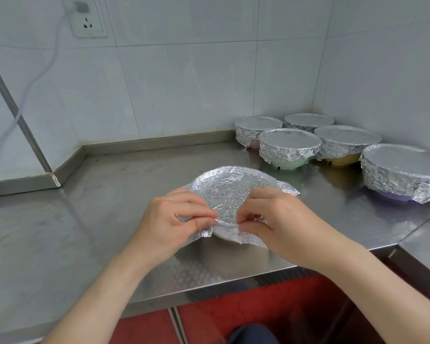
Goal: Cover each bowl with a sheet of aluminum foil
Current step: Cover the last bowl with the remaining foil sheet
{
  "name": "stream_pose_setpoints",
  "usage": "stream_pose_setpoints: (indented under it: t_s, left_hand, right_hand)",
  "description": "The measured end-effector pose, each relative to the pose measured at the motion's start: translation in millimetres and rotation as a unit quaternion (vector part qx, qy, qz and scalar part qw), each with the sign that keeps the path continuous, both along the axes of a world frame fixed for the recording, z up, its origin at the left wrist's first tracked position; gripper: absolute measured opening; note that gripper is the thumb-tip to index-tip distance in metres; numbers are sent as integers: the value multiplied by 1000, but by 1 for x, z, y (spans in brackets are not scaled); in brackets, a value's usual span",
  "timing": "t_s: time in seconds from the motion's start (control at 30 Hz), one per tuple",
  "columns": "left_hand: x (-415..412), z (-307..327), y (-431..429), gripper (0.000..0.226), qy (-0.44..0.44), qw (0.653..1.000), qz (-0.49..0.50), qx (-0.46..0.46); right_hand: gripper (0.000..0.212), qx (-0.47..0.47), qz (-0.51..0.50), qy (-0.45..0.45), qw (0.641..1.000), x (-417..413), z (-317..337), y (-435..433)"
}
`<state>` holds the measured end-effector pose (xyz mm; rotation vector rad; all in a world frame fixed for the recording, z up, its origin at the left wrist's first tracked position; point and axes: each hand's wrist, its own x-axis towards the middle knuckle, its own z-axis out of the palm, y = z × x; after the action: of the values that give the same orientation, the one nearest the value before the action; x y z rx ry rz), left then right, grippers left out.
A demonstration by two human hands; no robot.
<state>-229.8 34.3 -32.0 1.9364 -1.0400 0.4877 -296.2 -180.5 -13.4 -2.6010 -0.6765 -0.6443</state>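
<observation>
Pinching the near edge of the foil sheet [230, 189] with left hand [170, 219] and right hand [273, 219], thumbs and fingertips curled tight onto the crinkly rim. Draped over a bowl [225, 238] near the front of the steel counter [104, 199], pretty much hiding it. Off in the back right corner, five wrapped bowls [289, 147] bunched close together.

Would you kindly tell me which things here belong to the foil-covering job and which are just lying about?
Job:
- foil sheet, its near edge pinched by the left hand and right hand
- five covered bowls, back right

Just there:
- wall socket
- cable
- counter, bearing it all
</observation>
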Motion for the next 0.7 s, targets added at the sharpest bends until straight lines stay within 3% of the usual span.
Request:
stream_pose_setpoints:
  t_s: [0.1,0.3,0.53,0.63,0.7]
  left_hand:
    - [1,-3,-4,6,-34,999,5,10]
    - [5,-8,-6,5,-77,997,22,5]
    - [-1,-10,0,17,-27,1000,5,-2]
    - [-3,-13,-11,16,-16,1000,-9,-17]
    - [0,-14,-12,12,-1,1000,-2,-29]
  right_hand:
    - [4,-52,-32,-58,996,3,-6,4]
    - [34,-147,-65,-132,978,2,-14,15]
    - [25,-60,-66,-90,992,-1,-24,22]
    - [6,-58,-62,-88,993,-3,-22,28]
    - [19,-43,-61,-69,995,-5,-18,25]
